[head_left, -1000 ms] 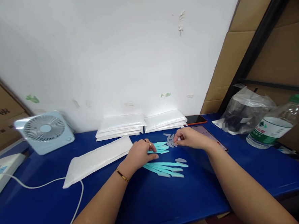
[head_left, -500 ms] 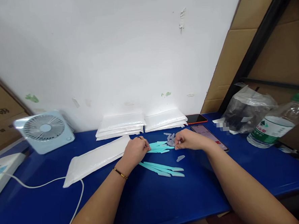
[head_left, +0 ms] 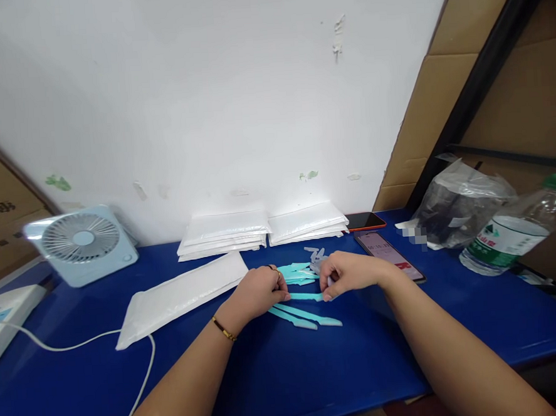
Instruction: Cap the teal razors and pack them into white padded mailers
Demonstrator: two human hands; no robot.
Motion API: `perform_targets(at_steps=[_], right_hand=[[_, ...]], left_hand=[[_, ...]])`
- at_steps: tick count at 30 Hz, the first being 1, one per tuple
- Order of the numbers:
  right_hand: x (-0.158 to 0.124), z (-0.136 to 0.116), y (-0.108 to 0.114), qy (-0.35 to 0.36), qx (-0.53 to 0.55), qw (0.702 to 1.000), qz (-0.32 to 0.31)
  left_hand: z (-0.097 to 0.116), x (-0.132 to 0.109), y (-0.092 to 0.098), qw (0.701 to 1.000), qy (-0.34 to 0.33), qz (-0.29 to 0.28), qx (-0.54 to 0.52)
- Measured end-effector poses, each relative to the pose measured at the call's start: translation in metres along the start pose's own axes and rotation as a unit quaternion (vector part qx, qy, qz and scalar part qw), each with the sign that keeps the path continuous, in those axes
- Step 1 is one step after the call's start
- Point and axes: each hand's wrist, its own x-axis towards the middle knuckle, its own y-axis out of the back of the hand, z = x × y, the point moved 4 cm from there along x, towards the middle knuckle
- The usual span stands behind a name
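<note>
Between my two hands is a teal eyebrow razor (head_left: 305, 297), held level above the blue table. My left hand (head_left: 263, 290) is closed in a pinch on its handle end. The fingertips of my right hand (head_left: 341, 275) close around its other end and hide the blade. A small whitish bit shows inside the right-hand fingers, too little of it to name. Just below lie two more teal razors (head_left: 308, 316), blade ends to the right. Behind my hands sit a pile of teal razors (head_left: 295, 271) and several small clear blade caps (head_left: 315, 254), partly covered by my right hand.
A white padded mailer (head_left: 180, 295) lies left of my hands, with stacks of mailers (head_left: 227, 227) along the wall. Two phones (head_left: 389, 254), a plastic bag (head_left: 461, 203) and a water bottle (head_left: 501, 238) stand right. A fan (head_left: 85, 242) and a white cable (head_left: 79, 345) are left.
One razor from the lower group is now up between my hands. My right hand has come nearer and lower, and the loose cap beside it no longer shows. The left hand moved slightly right.
</note>
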Motion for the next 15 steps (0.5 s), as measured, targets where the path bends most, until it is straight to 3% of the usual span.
perform_targets(at_steps=[3,7,10,12,15], right_hand=[[0.001,0.004,0.002,0.005,-0.008,1.000,0.028],[0.001,0.018,0.017,-0.066,-0.032,0.985,0.156],[-0.002,0.022,0.024,-0.088,-0.050,0.972,0.214],[-0.003,0.018,0.025,-0.070,-0.053,0.974,0.208],[-0.004,0.007,0.018,-0.038,-0.030,0.990,0.134]], left_hand=[[-0.011,0.001,0.008,0.999,0.019,0.043,0.010],[-0.019,-0.001,0.019,0.994,0.054,0.091,0.023],[-0.008,-0.004,0.017,0.998,-0.002,0.062,0.003],[0.002,-0.006,0.011,0.999,-0.047,0.009,-0.008],[0.009,-0.006,0.001,0.998,-0.054,-0.032,-0.005]])
